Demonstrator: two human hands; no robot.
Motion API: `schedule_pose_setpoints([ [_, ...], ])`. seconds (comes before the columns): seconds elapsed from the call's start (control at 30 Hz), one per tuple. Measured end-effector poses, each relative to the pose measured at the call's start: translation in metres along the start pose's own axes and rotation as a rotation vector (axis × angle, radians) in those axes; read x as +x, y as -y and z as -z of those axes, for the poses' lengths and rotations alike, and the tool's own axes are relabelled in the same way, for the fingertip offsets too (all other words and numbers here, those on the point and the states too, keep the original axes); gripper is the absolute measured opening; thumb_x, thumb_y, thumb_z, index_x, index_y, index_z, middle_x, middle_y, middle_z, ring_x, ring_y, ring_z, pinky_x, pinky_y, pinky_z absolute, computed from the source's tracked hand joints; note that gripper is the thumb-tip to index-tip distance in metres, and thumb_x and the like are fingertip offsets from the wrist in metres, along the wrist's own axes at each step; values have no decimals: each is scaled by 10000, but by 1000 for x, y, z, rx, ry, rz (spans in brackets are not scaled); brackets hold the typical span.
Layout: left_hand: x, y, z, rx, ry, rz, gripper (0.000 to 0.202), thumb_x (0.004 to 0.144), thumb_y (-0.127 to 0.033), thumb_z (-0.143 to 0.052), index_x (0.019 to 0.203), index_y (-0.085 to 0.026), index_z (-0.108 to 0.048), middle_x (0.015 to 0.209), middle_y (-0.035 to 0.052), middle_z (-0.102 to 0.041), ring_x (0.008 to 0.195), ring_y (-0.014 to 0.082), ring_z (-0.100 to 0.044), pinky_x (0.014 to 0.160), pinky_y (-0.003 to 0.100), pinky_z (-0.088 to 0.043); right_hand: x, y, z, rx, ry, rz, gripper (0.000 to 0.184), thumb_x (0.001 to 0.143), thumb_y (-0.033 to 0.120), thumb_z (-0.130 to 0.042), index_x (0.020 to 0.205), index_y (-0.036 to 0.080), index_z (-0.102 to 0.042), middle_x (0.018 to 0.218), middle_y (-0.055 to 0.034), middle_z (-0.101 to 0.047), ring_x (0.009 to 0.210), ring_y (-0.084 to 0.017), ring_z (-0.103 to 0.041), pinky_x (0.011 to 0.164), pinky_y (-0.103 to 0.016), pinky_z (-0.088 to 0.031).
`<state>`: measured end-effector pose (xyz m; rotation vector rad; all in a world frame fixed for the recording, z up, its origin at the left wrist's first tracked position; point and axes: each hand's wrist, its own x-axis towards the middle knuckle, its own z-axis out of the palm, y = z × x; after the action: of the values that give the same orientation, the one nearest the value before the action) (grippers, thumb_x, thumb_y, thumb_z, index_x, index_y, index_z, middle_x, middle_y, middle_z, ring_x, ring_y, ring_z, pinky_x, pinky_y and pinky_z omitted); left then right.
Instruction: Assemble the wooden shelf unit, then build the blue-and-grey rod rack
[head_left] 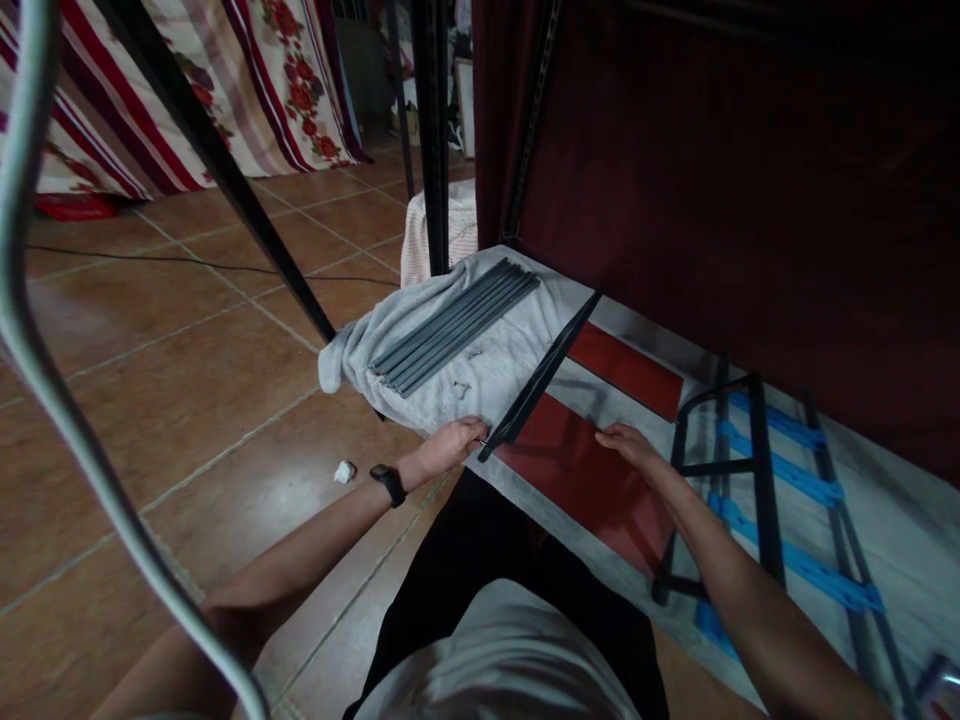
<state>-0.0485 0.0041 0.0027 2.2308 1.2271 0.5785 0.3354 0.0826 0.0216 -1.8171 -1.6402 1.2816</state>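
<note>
My left hand (452, 442), a black watch on its wrist, rests at the near edge of a grey towel (495, 365), fingers pinched on a small screw at the near end of a long black metal bar (541, 373). The bar lies diagonally across the low surface. My right hand (628, 443) lies on a dark red panel (592, 480), fingers curled down against it, holding nothing I can make out. A bundle of grey rods (454, 325) lies on the towel, with small loose screws (461, 388) beside it.
A black frame with blue straps (780, 490) lies to the right on the white sheet. Black upright posts (433, 130) rise behind the towel. A curved grey tube (67, 420) crosses the left foreground. A small white scrap (344, 471) lies on the tiled floor.
</note>
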Motion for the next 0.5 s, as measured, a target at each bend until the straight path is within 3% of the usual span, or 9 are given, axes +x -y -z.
schedule_pose_setpoints([
  [0.1, 1, 1, 2, 7, 15, 5, 150, 950, -146, -486, 959, -176, -632, 944, 49, -601, 852, 157, -607, 801, 259, -488, -1, 1, -1, 7, 3, 9, 422, 555, 623, -724, 648, 224, -623, 598, 19, -583, 608, -153, -500, 600, -292, -357],
  [0.27, 0, 0, 2, 112, 57, -12, 217, 978, -150, -429, 860, -178, -609, 899, 41, -573, 769, 145, -583, 738, 247, -484, -1, 1, -2, 31, 2, 15, 450, 545, 645, -722, 643, 219, -614, 585, 23, -565, 592, -147, -490, 597, -291, -355],
  [0.43, -1, 3, 3, -7, 26, -41, 124, 960, -164, -498, 992, -181, -616, 983, 53, -594, 894, 162, -611, 815, 260, -494, -1, 2, -2, 44, -3, 23, 447, 533, 635, -743, 635, 218, -618, 592, 18, -572, 588, -148, -491, 600, -294, -367],
  [0.5, -1, 3, 4, -23, 27, -43, 159, 980, -174, -465, 959, -178, -622, 959, 50, -593, 878, 156, -611, 818, 259, -492, -1, 2, -2, 44, -5, 30, 445, 533, 634, -748, 626, 219, -617, 586, 14, -577, 588, -151, -495, 595, -295, -369],
])
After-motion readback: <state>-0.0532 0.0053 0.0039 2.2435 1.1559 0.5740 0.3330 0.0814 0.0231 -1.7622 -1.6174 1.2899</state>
